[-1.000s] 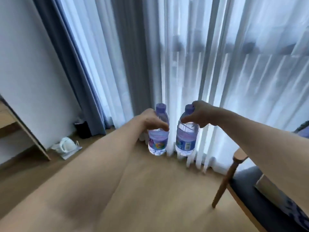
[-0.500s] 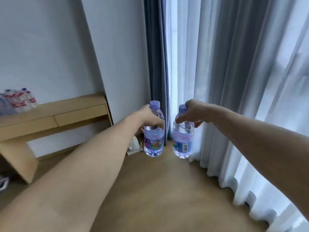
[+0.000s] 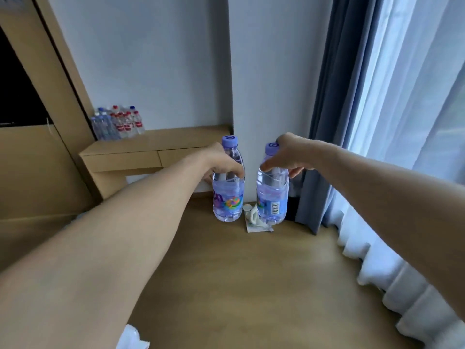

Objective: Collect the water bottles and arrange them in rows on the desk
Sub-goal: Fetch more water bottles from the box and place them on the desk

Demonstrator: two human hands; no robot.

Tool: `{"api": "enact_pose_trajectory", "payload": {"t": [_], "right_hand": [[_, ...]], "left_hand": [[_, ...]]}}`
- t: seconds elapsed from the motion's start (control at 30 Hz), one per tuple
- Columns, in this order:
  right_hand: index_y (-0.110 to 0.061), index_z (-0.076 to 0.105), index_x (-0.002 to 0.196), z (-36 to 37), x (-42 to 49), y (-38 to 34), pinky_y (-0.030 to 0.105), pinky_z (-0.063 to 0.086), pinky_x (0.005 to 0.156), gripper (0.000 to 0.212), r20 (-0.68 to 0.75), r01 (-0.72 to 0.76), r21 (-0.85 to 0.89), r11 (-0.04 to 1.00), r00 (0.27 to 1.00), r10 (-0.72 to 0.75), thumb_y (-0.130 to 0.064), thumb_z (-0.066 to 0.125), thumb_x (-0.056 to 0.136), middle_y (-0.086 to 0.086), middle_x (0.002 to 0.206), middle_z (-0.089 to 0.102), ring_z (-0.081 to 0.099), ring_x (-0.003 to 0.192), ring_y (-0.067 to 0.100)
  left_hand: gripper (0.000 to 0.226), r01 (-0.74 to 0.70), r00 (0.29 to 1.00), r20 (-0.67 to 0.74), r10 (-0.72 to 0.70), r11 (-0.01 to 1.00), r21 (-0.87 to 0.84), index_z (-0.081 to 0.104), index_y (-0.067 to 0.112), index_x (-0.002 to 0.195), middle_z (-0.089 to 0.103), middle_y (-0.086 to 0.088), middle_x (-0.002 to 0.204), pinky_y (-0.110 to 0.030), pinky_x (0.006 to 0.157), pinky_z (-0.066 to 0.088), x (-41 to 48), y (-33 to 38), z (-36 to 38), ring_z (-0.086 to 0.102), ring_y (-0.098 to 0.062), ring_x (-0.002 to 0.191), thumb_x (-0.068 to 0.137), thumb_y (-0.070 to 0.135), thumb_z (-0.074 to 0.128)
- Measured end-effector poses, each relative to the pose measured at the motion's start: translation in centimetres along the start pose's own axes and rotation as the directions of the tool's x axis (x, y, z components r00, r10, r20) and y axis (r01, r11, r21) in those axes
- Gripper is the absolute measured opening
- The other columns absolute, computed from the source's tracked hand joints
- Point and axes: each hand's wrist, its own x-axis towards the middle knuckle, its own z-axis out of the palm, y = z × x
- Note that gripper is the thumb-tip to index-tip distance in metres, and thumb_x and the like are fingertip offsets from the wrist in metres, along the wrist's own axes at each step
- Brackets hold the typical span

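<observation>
1. The left bottle [image 3: 228,195] is hanging upright in the air above the floor [image 3: 251,273]. Its purple cap is poking up above the left grip [image 3: 221,163], and its labelled body is dropping below it.
2. The left grip is clamping round this bottle's shoulder, just under the neck, with the fingers curling across the front.
3. The right bottle [image 3: 273,197] is hanging upright just beside the first, a narrow gap between them, with its barcode facing the camera.
4. The right grip [image 3: 286,154] is coming down over this bottle's top and closing on the neck and shoulder. The cap is showing at the grip's left edge, and the whole body is hanging beneath.
5. Small white items [image 3: 254,219] are lying on the floor behind the two bottles, near the corner; what they are is unclear.
6. A cluster of bottles [image 3: 118,122] with red and blue caps is standing at the far left end of the desk [image 3: 156,147], against the wall [image 3: 151,59] and well apart from the held pair.
7. A dark blue curtain [image 3: 324,122] is hanging to the right of the corner, and a sheer white curtain [image 3: 415,147] is falling to the floor beyond it.
</observation>
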Motion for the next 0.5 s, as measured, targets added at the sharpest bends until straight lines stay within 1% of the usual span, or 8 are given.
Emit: {"api": "enact_pose_trajectory", "payload": {"t": [0.1, 0.2, 0.27, 0.4, 0.5], "right_hand": [[-0.007, 0.046, 0.117, 1.6, 5.6, -2.6, 0.039, 0.06, 0.074, 0.055, 0.02, 0.027, -0.004, 1.0, 0.999, -0.027, -0.026, 0.078, 0.077, 0.013, 0.109, 0.056, 0.062, 0.09, 0.028], [-0.009, 0.045, 0.114, 2.8, 11.1, -5.7, 0.038, 0.059, 0.074, 0.052, 0.033, 0.033, 0.008, 0.999, 0.999, -0.033, -0.025, 0.078, 0.077, 0.011, 0.103, 0.056, 0.062, 0.09, 0.028], [-0.009, 0.045, 0.112, 3.6, 14.7, -7.7, 0.036, 0.059, 0.073, 0.051, 0.036, 0.043, 0.012, 0.999, 0.998, -0.043, -0.025, 0.078, 0.077, 0.011, 0.101, 0.056, 0.062, 0.089, 0.027], [-0.007, 0.052, 0.11, 4.6, 21.5, -11.5, 0.037, 0.059, 0.074, 0.047, 0.026, 0.076, 0.023, 0.997, 0.997, -0.077, -0.024, 0.079, 0.077, 0.009, 0.091, 0.059, 0.062, 0.085, 0.026], [-0.005, 0.055, 0.11, 5.3, 26.5, -14.0, 0.038, 0.059, 0.074, 0.046, 0.039, 0.104, 0.014, 0.994, 0.994, -0.104, -0.023, 0.08, 0.075, 0.011, 0.093, 0.062, 0.064, 0.086, 0.027]], "left_hand": [[0.035, 0.027, 0.999, -0.018, -0.027, 1.0, -0.006, 0.063, 0.012, 0.106, 0.065, -0.009, 0.108, -0.037, 0.075, 0.053, 4.9, -1.9, -2.9, 0.06, -0.024, 0.101, 0.075, 0.013, 0.078], [0.042, 0.046, 0.999, -0.02, -0.045, 0.999, 0.013, 0.062, 0.013, 0.11, 0.064, -0.009, 0.113, -0.04, 0.08, 0.054, 9.9, -3.6, -6.2, 0.06, -0.026, 0.105, 0.072, 0.017, 0.081], [0.043, 0.048, 0.999, -0.027, -0.047, 0.999, 0.017, 0.062, 0.014, 0.11, 0.064, -0.009, 0.113, -0.041, 0.083, 0.055, 13.1, -4.6, -8.6, 0.059, -0.027, 0.106, 0.072, 0.018, 0.081], [0.041, 0.044, 0.996, -0.074, -0.043, 0.999, 0.001, 0.064, 0.015, 0.108, 0.065, -0.008, 0.113, -0.035, 0.073, 0.055, 19.3, -6.2, -13.4, 0.061, -0.025, 0.102, 0.07, 0.019, 0.08], [0.043, 0.048, 0.993, -0.102, -0.051, 0.998, -0.03, 0.064, 0.016, 0.11, 0.064, -0.006, 0.114, -0.039, 0.077, 0.055, 23.4, -7.3, -16.5, 0.06, -0.026, 0.105, 0.071, 0.017, 0.08]]}}
